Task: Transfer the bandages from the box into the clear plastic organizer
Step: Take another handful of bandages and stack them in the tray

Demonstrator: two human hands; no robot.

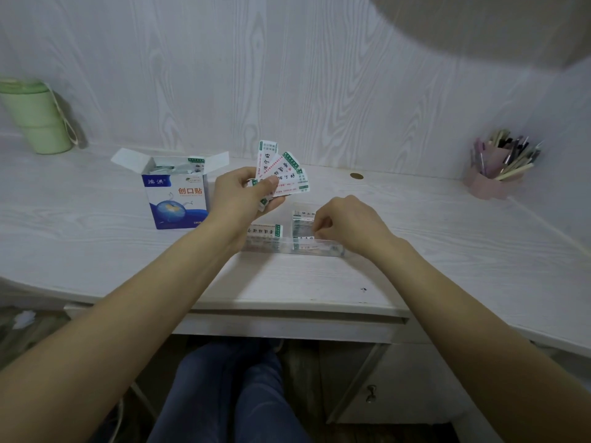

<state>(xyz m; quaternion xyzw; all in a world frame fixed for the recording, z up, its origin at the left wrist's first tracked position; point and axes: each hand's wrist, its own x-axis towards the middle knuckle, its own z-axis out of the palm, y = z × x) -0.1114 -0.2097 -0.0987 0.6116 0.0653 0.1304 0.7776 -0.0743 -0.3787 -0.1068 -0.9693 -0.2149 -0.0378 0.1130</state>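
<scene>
The blue and white bandage box [175, 193] stands open on the desk at centre left, with more wrapped bandages inside. My left hand [243, 195] holds a fan of several bandages [281, 171] just right of the box. The clear plastic organizer [287, 244] lies in front of my hands, and bandages [265, 231] lie in its compartments. My right hand [345, 225] is over the organizer's right part, its fingers pinching a bandage [303, 239] down in a compartment.
A green cup [36, 118] stands at the back left. A pink pen holder [499, 167] full of pens sits at the back right. The desk's front edge [287, 303] runs just below the organizer, above a drawer and my legs.
</scene>
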